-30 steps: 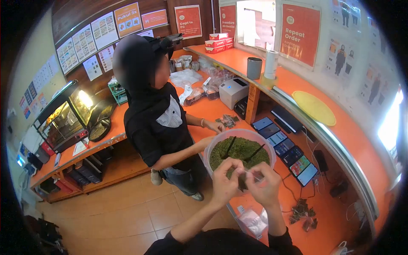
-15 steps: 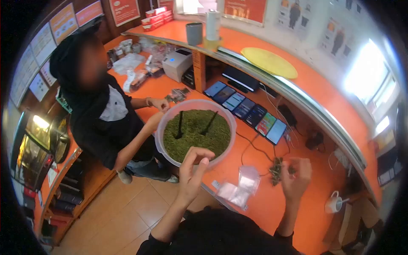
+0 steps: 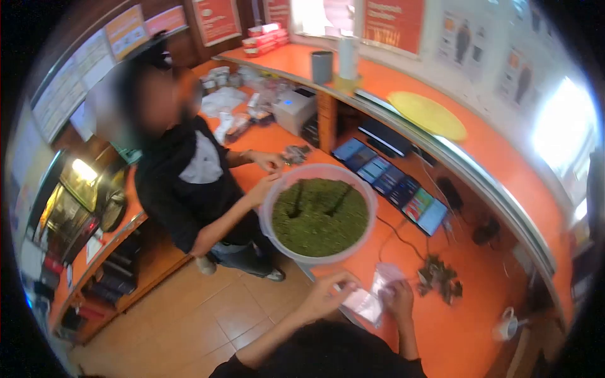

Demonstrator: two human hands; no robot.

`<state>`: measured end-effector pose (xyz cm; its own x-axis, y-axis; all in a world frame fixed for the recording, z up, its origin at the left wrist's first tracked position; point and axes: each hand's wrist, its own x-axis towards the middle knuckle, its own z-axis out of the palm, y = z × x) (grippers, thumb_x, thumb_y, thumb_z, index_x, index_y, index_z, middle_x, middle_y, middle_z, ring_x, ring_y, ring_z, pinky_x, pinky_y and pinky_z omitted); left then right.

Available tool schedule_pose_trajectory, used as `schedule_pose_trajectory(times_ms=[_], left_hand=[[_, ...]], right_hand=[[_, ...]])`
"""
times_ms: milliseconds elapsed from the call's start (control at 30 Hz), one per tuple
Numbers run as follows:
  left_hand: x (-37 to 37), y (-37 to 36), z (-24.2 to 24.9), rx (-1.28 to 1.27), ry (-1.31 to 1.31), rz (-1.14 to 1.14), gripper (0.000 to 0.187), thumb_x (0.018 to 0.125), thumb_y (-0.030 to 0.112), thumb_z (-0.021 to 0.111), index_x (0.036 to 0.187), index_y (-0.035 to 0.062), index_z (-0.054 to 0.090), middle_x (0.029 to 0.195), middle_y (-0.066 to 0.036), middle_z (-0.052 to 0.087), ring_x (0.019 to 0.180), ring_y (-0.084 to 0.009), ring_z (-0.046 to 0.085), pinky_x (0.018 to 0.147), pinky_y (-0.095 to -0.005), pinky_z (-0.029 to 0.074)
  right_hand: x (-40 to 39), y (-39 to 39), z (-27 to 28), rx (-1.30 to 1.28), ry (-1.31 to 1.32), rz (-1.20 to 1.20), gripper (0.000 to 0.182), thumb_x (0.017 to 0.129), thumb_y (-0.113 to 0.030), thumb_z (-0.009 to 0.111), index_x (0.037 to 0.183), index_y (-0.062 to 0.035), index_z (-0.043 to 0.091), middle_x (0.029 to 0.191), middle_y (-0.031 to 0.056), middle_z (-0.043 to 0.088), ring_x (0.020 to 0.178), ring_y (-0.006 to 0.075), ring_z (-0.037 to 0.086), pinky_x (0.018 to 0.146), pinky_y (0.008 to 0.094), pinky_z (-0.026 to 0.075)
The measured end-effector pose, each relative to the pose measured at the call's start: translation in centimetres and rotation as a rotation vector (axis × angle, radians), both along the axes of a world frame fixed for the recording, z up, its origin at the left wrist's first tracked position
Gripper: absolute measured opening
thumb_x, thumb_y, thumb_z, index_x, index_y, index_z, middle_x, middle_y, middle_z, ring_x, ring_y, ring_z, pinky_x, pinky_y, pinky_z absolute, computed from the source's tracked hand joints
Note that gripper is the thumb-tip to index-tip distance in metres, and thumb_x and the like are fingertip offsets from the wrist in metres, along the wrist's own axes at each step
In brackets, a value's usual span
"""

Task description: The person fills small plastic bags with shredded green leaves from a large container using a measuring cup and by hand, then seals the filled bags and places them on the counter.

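Note:
Small clear plastic bags [image 3: 364, 306] lie at the near edge of the orange counter, in front of my body. My left hand [image 3: 326, 293] hovers at their left side, fingers curved with a gap between thumb and fingers, and I see nothing held in it. My right hand [image 3: 399, 301] is at the right edge of the upper bag [image 3: 387, 274], its fingers bent in against the plastic. Beyond my hands stands a large translucent tub [image 3: 267, 222] of crushed green dried herb [image 3: 320, 227], with two dark utensils [image 3: 340, 200] stuck in it. Dried leafy clumps [image 3: 439, 278] lie right of my right hand.
A co-worker [image 3: 195, 170] stands left of the tub, hands at its rim. Several phones [image 3: 403, 189] lie in a row with cables. A white mug [image 3: 506, 326] is at the right. A yellow oval board [image 3: 428, 116] and a grey cup [image 3: 321, 67] sit on the upper shelf.
Both my hands have come down and closer together, from raised in the air to the plastic bags. The camera view has turned, so the scene sits further right and lower.

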<state>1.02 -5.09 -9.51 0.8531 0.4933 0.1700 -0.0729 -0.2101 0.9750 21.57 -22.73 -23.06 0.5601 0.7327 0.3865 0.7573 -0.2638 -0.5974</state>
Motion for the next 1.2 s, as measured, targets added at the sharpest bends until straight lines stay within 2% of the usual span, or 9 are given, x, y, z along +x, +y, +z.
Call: schedule_pose_trajectory(times_ms=[367, 567, 633, 667, 767, 833, 933, 1033, 1200], left_hand=[[1.6, -0.7, -5.3, -0.028, -0.024, -0.086, 0.017, 0.096, 0.018, 0.059, 0.1, 0.0054, 0.069, 0.093, -0.005, 0.069, 0.082, -0.015, 0.063, 0.075, -0.0308, 0.05], [2.5, -0.6, -8.0, -0.121, 0.177, -0.289, 0.025, 0.101, 0.02, 0.055, 0.112, 0.0014, 0.068, 0.109, -0.007, 0.068, 0.102, -0.0144, 0.062, 0.089, -0.0311, 0.05], [3.5, -1.3, -8.7, -0.678, 0.271, -0.1, 0.029, 0.101, 0.024, 0.056, 0.116, 0.0014, 0.068, 0.119, -0.01, 0.066, 0.108, -0.0135, 0.061, 0.092, -0.0324, 0.049], [4.2, -1.6, -8.3, -0.676, 0.272, -0.1, 0.029, 0.101, 0.024, 0.056, 0.116, 0.0014, 0.068, 0.119, -0.01, 0.066, 0.108, -0.0135, 0.061, 0.092, -0.0324, 0.049], [4.6, -3.1, -5.9, -0.59, -0.035, 0.017, 0.029, 0.1, 0.024, 0.059, 0.114, -0.0001, 0.069, 0.114, -0.01, 0.069, 0.104, -0.0138, 0.064, 0.088, -0.0317, 0.051], [4.6, -2.9, -3.3, -0.184, -0.041, 0.142, 0.023, 0.098, 0.019, 0.061, 0.107, -0.0006, 0.07, 0.095, -0.008, 0.072, 0.092, -0.0137, 0.068, 0.08, -0.0307, 0.054], [3.6, -2.7, -1.2, -0.072, -0.115, 0.196, 0.02, 0.095, 0.019, 0.065, 0.097, 0.0004, 0.071, 0.081, -0.006, 0.071, 0.071, -0.0153, 0.065, 0.067, -0.0304, 0.053], [2.0, -1.5, 0.5, 0.174, 0.006, 0.116, 0.01, 0.087, 0.01, 0.07, 0.091, 0.0018, 0.073, 0.078, -0.007, 0.071, 0.076, -0.0136, 0.067, 0.067, -0.0276, 0.053], [0.3, 0.1, 1.5, 0.17, -0.191, 0.076, 0.016, 0.086, 0.017, 0.074, 0.081, 0.0025, 0.07, 0.075, -0.007, 0.065, 0.062, -0.0168, 0.058, 0.057, -0.0303, 0.044]], right_hand=[[1.6, 0.1, -2.1, 0.098, 0.19, -0.113, 0.011, 0.077, -0.006, 0.072, 0.073, 0.0025, 0.066, 0.072, 0.0118, 0.062, 0.066, 0.0257, 0.063, 0.061, 0.0345, 0.05], [1.1, 0.0, -1.1, 0.181, 0.23, -0.218, 0.008, 0.08, -0.007, 0.068, 0.081, 0.0014, 0.068, 0.084, 0.0142, 0.062, 0.08, 0.0262, 0.062, 0.071, 0.0335, 0.048], [-0.2, 0.8, 1.8, 0.345, 0.263, -0.324, 0.009, 0.08, -0.007, 0.068, 0.085, 0.0005, 0.068, 0.09, 0.015, 0.061, 0.086, 0.0269, 0.061, 0.074, 0.0336, 0.048], [-1.1, 1.2, 4.5, 0.325, 0.068, -0.169, 0.01, 0.08, -0.007, 0.069, 0.086, 0.0, 0.067, 0.096, 0.0154, 0.06, 0.091, 0.0275, 0.06, 0.076, 0.0345, 0.047], [-4.6, 3.0, 10.9, 0.242, -0.192, 0.084, 0.012, 0.079, -0.007, 0.072, 0.087, 0.0001, 0.066, 0.104, 0.0162, 0.059, 0.098, 0.0283, 0.058, 0.08, 0.0374, 0.047], [-5.5, 3.9, 13.7, 0.188, -0.273, 0.192, 0.014, 0.078, -0.007, 0.074, 0.085, 0.0007, 0.066, 0.107, 0.0167, 0.059, 0.101, 0.0285, 0.058, 0.082, 0.0392, 0.047], [-5.1, 4.5, 15.5, 0.329, -0.03, 0.283, 0.016, 0.075, -0.006, 0.077, 0.084, 0.0013, 0.065, 0.101, 0.0161, 0.062, 0.093, 0.0272, 0.061, 0.079, 0.0372, 0.049], [-4.7, 4.3, 17.1, 0.219, 0.33, 0.31, 0.011, 0.079, -0.001, 0.074, 0.085, 0.0011, 0.065, 0.073, 0.0099, 0.065, 0.075, 0.0183, 0.064, 0.077, 0.0323, 0.05], [-4.3, 4.7, 15.2, 0.179, 0.615, 0.504, 0.008, 0.083, -0.002, 0.073, 0.086, 0.0012, 0.066, 0.077, 0.008, 0.066, 0.075, 0.0138, 0.063, 0.07, 0.0282, 0.049]])
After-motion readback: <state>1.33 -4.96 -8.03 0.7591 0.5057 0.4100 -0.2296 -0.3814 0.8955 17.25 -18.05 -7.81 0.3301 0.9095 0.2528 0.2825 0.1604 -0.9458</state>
